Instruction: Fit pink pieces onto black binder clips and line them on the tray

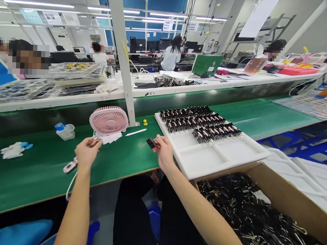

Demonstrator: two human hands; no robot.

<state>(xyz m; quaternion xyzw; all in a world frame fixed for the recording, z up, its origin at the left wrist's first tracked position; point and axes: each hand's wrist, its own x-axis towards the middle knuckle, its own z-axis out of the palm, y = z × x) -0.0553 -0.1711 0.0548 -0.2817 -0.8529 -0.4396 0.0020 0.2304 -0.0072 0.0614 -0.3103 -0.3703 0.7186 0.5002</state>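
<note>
My right hand (164,153) grips a black binder clip (151,142) between thumb and fingers, above the green bench beside the white tray. My left hand (86,151) is closed in a pinch in front of the pink fan (110,121); what its fingertips hold, if anything, is too small to make out. White paper slips (111,138) lie just past those fingertips. In the white foam tray (202,157), rows of black binder clips (216,133) stand with pale pieces among them. More loose binder clips (241,207) fill the cardboard box (287,191) at my right.
On the bench (38,182) are a small plastic container (66,132), a crumpled white item (12,151), a pink device (70,166), a white stick (136,132) and a yellow knob (145,122). A post (123,56) rises behind the fan. Several people work beyond the raised shelf.
</note>
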